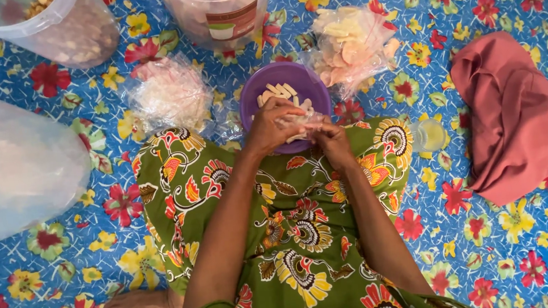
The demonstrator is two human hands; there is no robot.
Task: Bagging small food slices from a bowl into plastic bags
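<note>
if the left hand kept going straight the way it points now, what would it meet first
The left hand points up and right, over the purple bowl of pale chips. Past the bowl's rim, it would probably first meet the clear bag of crackers, though depth is unclear.

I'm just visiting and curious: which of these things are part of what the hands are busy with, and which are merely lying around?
In use:
left hand
right hand
small clear bag
purple bowl of pale chips

Lying about:
filled chip bag
white bag
clear tubs
red cloth
small glass
</note>
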